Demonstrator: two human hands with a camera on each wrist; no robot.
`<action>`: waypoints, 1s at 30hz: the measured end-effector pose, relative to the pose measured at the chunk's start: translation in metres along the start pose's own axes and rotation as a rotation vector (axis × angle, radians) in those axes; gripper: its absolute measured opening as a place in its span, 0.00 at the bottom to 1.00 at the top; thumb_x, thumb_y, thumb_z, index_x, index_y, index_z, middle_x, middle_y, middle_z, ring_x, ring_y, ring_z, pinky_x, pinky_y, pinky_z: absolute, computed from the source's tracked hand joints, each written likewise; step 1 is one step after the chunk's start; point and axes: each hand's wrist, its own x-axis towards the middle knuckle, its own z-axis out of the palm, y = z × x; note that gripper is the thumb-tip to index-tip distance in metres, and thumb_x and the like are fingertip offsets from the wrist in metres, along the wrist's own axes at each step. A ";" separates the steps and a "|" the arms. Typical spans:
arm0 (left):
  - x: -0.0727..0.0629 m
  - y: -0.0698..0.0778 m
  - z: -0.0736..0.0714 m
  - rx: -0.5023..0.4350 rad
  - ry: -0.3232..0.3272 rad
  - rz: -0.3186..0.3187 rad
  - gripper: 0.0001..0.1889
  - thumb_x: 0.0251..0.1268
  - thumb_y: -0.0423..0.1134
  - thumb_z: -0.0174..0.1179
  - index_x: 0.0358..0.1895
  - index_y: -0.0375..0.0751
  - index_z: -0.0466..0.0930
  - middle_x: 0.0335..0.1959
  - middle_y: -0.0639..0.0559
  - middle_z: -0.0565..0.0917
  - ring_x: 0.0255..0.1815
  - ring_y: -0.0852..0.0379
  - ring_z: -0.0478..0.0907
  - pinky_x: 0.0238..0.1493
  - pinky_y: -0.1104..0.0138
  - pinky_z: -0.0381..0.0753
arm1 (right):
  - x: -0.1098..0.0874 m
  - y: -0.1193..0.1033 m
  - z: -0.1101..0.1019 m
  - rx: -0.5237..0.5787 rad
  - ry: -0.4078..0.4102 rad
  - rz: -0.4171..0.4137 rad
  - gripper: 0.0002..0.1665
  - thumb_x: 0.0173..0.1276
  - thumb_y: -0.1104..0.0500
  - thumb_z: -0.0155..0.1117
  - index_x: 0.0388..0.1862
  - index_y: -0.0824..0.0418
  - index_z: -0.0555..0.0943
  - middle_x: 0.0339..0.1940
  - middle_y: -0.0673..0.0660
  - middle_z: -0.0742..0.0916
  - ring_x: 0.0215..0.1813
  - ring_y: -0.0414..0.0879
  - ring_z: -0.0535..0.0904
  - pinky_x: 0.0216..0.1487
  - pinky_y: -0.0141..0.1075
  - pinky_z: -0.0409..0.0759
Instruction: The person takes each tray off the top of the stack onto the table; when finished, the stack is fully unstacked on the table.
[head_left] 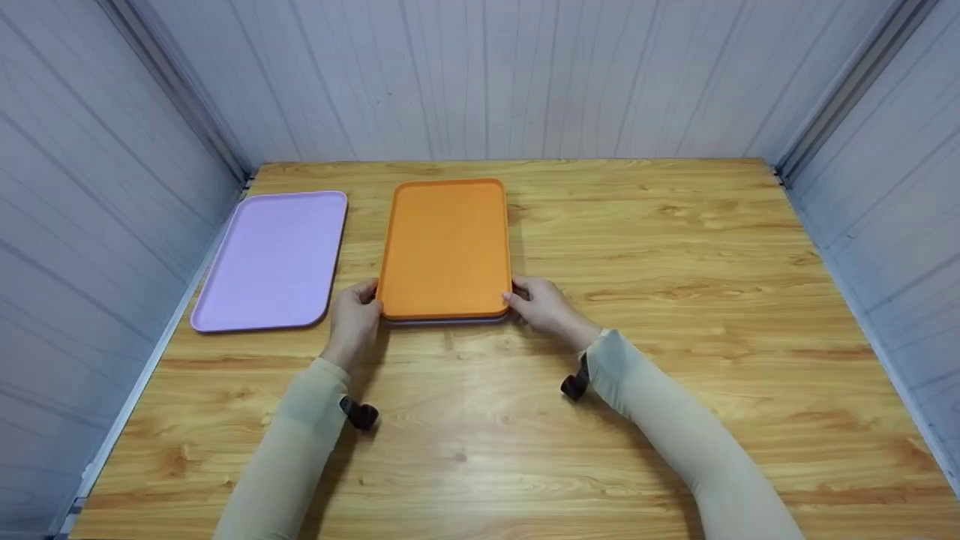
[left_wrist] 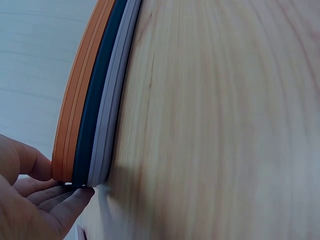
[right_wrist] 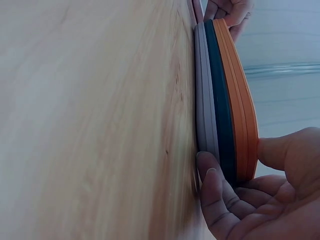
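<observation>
"What is the left hand (head_left: pixel 354 321) doing?" the first asks.

"It pinches the near corner of a stack of trays (left_wrist: pixel 95 100) on its own side," says the second, "thumb against the orange tray (head_left: pixel 447 247) on top, fingers bent to the layers beneath."

"And the right hand (head_left: pixel 549 307)?"

"It pinches the other near corner, thumb at the orange edge, fingertips by the pale grey tray (right_wrist: pixel 205 95) at the bottom. The stack sits between both hands and stretches away beyond them. A dark teal tray (right_wrist: pixel 221 100) (the wrist views show it best) lies sandwiched in the middle."

"Does the stack touch the table (head_left: pixel 480 450)?"

"It is level and low; whether it touches, nobody can tell from these views."

"Anything beside the hands?"

"A purple tray (head_left: pixel 270 259) lies left of the left hand, near but apart. Both arms wear pale sleeves (head_left: pixel 292 450), with a small black camera (head_left: pixel 360 414) at each wrist."
</observation>
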 end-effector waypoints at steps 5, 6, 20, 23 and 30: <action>0.000 -0.001 -0.005 0.035 0.000 -0.006 0.26 0.65 0.23 0.46 0.68 0.29 0.68 0.67 0.39 0.71 0.69 0.51 0.64 0.67 0.62 0.68 | 0.002 -0.003 0.005 0.012 -0.001 0.023 0.33 0.77 0.54 0.53 0.76 0.62 0.60 0.54 0.63 0.83 0.28 0.49 0.80 0.25 0.35 0.80; 0.001 -0.001 -0.006 0.044 0.000 -0.008 0.26 0.65 0.23 0.46 0.68 0.29 0.67 0.67 0.39 0.71 0.70 0.51 0.64 0.68 0.62 0.67 | 0.003 -0.004 0.006 0.021 -0.003 0.030 0.33 0.77 0.54 0.53 0.76 0.63 0.59 0.56 0.63 0.82 0.28 0.49 0.80 0.25 0.35 0.80; -0.001 -0.003 -0.022 0.149 0.019 0.027 0.26 0.67 0.25 0.47 0.69 0.30 0.65 0.69 0.39 0.69 0.71 0.51 0.62 0.68 0.61 0.66 | 0.010 -0.013 0.019 0.017 -0.006 0.018 0.34 0.77 0.53 0.54 0.76 0.63 0.60 0.61 0.64 0.80 0.18 0.45 0.76 0.21 0.33 0.77; 0.000 -0.005 -0.024 0.151 0.021 0.028 0.26 0.66 0.25 0.46 0.69 0.30 0.65 0.69 0.39 0.69 0.71 0.51 0.62 0.69 0.62 0.65 | 0.012 -0.014 0.021 0.024 -0.010 0.022 0.35 0.77 0.52 0.54 0.76 0.64 0.59 0.62 0.64 0.79 0.18 0.45 0.76 0.22 0.33 0.77; 0.001 -0.006 -0.032 0.131 0.013 0.008 0.27 0.66 0.24 0.45 0.70 0.30 0.64 0.69 0.38 0.68 0.71 0.50 0.60 0.69 0.62 0.64 | 0.015 -0.016 0.025 -0.055 -0.007 0.009 0.36 0.77 0.50 0.53 0.75 0.66 0.58 0.70 0.63 0.72 0.25 0.47 0.80 0.44 0.37 0.81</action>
